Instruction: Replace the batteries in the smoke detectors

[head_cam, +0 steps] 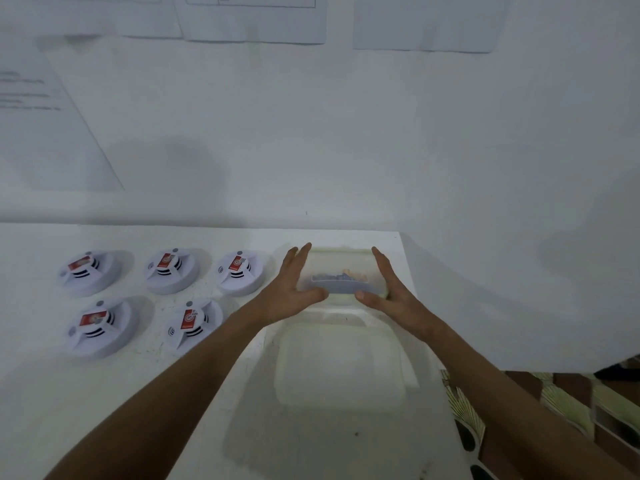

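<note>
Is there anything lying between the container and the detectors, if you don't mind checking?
Only the left hand, pressed to the container's left side; beyond it, bare table reaches the nearest detector.

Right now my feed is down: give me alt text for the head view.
Both hands, left hand and right hand, flank a clear plastic container at the white table's far right corner, fingers straight. A second clear container sits nearer; five white smoke detectors lie in two rows to the left.

I could read nothing: the red labels (164,260) on the detectors and the wall papers (254,15) were too blurred.
</note>
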Action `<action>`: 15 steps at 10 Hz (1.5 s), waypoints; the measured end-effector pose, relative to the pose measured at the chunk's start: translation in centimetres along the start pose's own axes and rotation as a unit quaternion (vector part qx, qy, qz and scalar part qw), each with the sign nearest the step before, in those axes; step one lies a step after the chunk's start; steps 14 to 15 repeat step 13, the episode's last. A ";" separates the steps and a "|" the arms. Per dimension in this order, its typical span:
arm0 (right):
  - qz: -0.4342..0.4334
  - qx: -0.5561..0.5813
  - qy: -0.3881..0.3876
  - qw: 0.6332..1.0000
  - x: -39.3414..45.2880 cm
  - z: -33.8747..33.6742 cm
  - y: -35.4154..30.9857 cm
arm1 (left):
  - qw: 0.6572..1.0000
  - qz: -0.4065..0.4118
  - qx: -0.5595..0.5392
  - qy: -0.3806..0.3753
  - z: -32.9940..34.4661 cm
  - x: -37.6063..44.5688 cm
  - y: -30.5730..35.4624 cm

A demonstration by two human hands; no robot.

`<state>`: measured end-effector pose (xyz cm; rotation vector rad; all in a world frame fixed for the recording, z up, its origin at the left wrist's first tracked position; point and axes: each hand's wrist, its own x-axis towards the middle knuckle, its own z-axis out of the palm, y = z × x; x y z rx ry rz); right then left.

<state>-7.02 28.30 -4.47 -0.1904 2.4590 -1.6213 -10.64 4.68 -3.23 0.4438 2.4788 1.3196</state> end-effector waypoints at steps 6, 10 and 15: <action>-0.024 0.005 0.049 0.998 -13.8 3.0 1.0 | 0.991 -0.023 -0.101 0.082 4.2 -15.3 -2.0; -0.014 0.087 0.107 0.990 -11.5 2.8 1.7 | 0.982 -0.025 -0.142 0.124 5.2 -12.4 -1.8; -0.019 0.060 0.084 0.994 -11.0 2.3 0.9 | 0.989 -0.010 -0.097 0.109 4.4 -11.7 -1.0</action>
